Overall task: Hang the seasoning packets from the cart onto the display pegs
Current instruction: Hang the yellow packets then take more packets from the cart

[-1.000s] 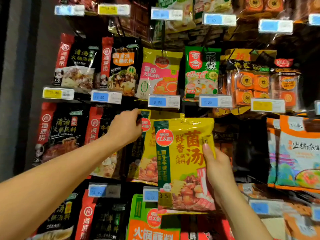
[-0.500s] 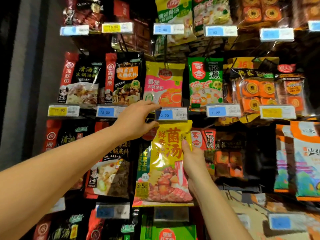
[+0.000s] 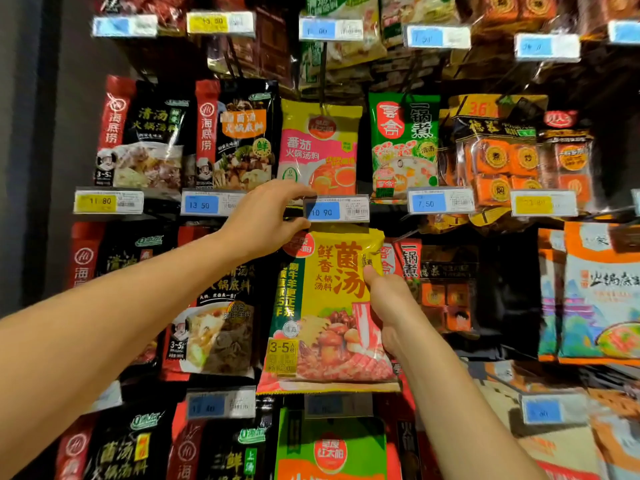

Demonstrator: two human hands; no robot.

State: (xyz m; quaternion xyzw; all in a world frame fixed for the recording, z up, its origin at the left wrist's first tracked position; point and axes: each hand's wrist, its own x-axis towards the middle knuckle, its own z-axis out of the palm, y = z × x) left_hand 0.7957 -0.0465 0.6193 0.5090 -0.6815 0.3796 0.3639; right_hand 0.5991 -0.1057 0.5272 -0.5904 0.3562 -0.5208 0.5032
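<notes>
The left hand pinched the tag at its left end, probably tipping it clear of the peg (hidden behind it). The right hand gripped the packet by its right edge, top just under the tag, seemingly for threading.

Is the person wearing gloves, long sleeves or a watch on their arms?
No. The left hand and right hand have no gloves, and no rings show. The left forearm and right forearm are uncovered too: no sleeves, watch or bracelet in view.
</notes>
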